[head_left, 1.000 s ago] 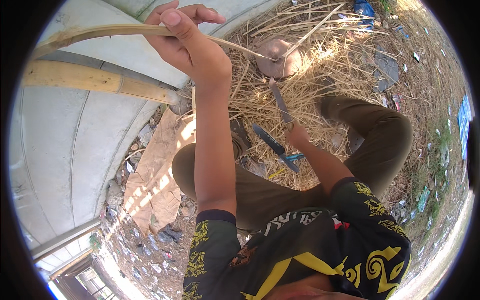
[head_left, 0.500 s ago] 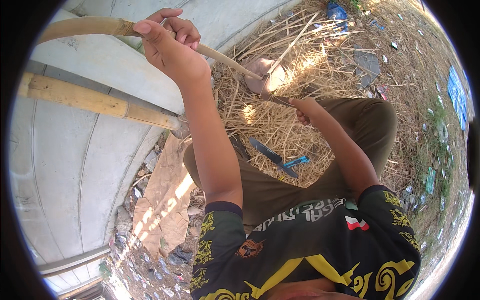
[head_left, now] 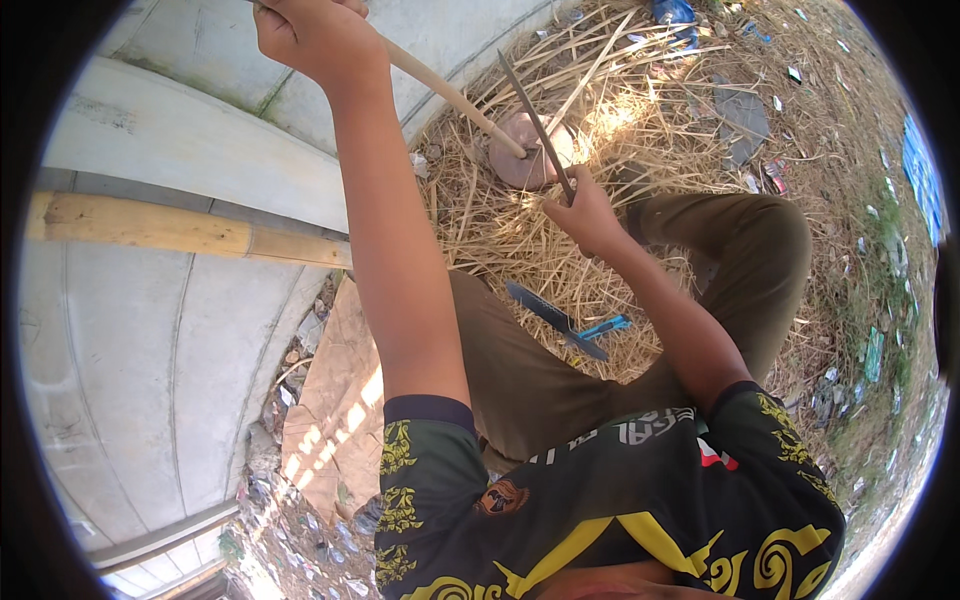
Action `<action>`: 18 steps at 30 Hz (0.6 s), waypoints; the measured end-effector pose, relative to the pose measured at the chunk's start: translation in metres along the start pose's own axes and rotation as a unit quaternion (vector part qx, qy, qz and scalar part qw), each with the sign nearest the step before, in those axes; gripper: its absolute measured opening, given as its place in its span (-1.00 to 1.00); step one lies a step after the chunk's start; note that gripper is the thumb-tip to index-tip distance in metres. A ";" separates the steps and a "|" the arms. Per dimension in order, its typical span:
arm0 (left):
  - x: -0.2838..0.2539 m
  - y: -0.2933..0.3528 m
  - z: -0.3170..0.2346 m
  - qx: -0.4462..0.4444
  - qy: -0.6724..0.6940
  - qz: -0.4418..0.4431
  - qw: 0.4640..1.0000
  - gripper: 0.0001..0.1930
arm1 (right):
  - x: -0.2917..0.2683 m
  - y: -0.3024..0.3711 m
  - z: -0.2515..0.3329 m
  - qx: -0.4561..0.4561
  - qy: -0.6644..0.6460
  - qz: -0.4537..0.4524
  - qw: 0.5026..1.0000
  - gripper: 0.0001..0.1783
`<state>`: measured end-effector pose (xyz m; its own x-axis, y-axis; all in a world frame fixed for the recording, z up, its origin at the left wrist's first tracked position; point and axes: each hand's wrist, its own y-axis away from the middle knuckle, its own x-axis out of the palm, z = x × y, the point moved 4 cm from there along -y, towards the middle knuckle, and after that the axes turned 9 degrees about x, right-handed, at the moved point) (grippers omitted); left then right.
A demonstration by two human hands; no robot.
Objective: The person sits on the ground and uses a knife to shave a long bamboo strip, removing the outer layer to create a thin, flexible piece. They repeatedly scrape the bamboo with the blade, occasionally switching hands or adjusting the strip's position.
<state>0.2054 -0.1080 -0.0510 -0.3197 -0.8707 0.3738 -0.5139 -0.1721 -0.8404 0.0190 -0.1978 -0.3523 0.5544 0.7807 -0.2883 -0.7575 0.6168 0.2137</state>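
My left hand [head_left: 320, 40], at the upper left, is closed round a long bamboo stick [head_left: 445, 88]. The stick slants down to the right, its lower end on a round, stump-like block [head_left: 513, 174]. My right hand [head_left: 587, 213] grips the base of a long dark knife [head_left: 532, 108], whose handle is hidden in my fingers. Its blade points up and to the left, crossing over the block just right of the stick's end. A second dark-bladed knife [head_left: 540, 304] and a light-blue handled tool [head_left: 606, 327] lie together on the shavings between my legs.
Pale bamboo shavings [head_left: 500, 235] cover the ground around the block. A grey panel wall [head_left: 120, 340] with a thick bamboo pole [head_left: 150, 222] stands on my left. Flattened brown cardboard [head_left: 325, 400] lies beside my leg. A blue plastic item [head_left: 675, 20] sits at the far end.
My left hand has moved up and left along with the stick's upper part. The knife in my right hand has swung up, from low beside the block to across it.
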 end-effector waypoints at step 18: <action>0.027 0.016 -0.001 -0.055 0.028 0.051 0.997 -0.46 | 0.029 -0.029 -0.098 0.007 -0.034 0.025 0.999 -0.75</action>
<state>0.1876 -0.1338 -0.0536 -0.4168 -0.8535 0.3127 -0.5604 -0.0296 -0.8277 0.0230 -0.2028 -0.4581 0.5379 0.8155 -0.2136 -0.7802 0.5775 0.2403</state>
